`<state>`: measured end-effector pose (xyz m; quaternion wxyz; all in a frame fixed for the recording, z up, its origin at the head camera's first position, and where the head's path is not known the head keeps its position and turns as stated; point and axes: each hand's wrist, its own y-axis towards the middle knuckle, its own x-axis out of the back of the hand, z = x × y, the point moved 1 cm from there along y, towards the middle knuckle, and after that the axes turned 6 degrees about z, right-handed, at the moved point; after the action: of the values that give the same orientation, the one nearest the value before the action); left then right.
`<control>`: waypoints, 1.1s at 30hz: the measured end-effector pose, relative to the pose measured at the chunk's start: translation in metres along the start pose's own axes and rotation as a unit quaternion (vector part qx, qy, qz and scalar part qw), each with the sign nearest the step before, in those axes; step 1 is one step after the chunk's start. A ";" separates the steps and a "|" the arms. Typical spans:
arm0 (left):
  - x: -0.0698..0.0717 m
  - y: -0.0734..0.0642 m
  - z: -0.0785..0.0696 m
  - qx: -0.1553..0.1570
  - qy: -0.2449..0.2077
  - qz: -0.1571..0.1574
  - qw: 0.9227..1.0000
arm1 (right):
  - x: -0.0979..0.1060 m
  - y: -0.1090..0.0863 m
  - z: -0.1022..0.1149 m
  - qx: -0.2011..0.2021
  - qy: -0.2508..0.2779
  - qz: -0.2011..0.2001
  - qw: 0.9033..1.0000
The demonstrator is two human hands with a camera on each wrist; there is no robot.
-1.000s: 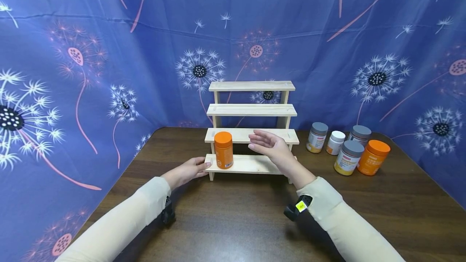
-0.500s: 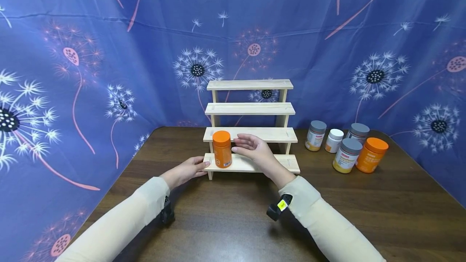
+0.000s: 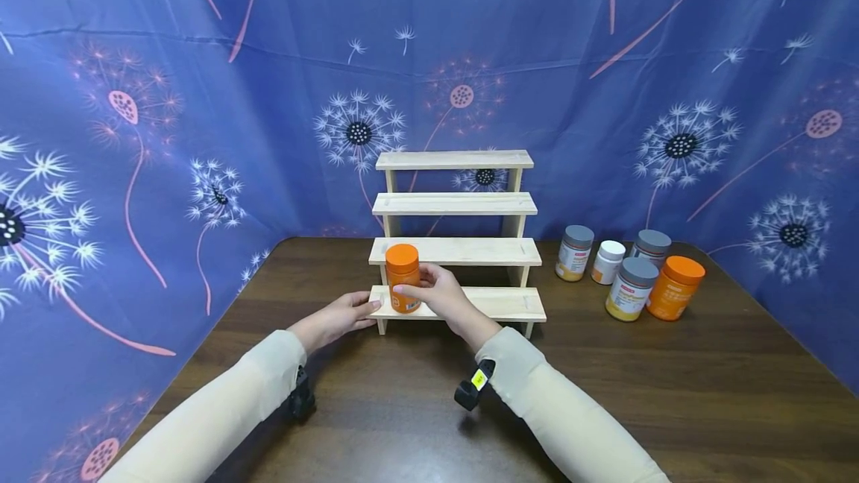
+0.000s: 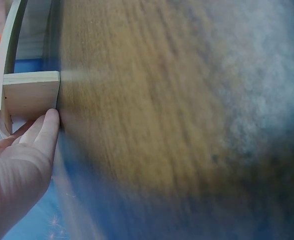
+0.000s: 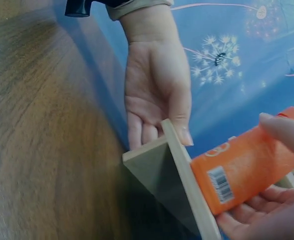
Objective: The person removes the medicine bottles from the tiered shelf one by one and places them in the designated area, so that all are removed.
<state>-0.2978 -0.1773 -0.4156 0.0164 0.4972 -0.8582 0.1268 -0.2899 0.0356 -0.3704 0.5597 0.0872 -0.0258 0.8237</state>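
An orange bottle (image 3: 403,268) with an orange lid stands near the left end of the lowest step of a four-tier wooden shelf (image 3: 463,304). My right hand (image 3: 448,298) grips the bottle from the right, thumb across its front and fingers behind it. In the right wrist view, the bottle (image 5: 241,162) shows a barcode near its base, which meets the board. My left hand (image 3: 335,320) holds the left end of the lowest step. Its thumb lies on top of the board, and its fingers (image 4: 43,135) lie along the outside of the wooden leg (image 4: 32,95).
Right of the shelf stand several bottles: grey-lidded ones (image 3: 631,291), a small white-lidded one (image 3: 608,262) and an orange one (image 3: 674,289). A brown wooden table (image 3: 389,401) lies under everything. Behind hangs a blue dandelion-print cloth (image 3: 288,95).
My right hand has moved left along the lowest step and closed around the orange bottle. My left hand has stayed at the shelf's end. The head view has shifted slightly.
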 end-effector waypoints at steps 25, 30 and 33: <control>0.000 0.001 0.000 -0.006 -0.011 -0.008 1.000 | 0.002 0.010 -0.007 -0.035 -0.057 0.032 0.997; -0.002 0.000 0.000 0.004 -0.012 -0.012 1.000 | 0.001 0.009 -0.009 -0.035 -0.040 0.032 0.998; -0.004 0.000 0.000 0.005 -0.011 -0.012 1.000 | 0.000 0.007 -0.008 -0.030 -0.036 0.030 0.998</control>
<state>-0.2959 -0.1742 -0.4159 0.0059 0.5090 -0.8515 0.1255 -0.2969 0.0343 -0.3779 0.5362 0.0988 -0.0730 0.8351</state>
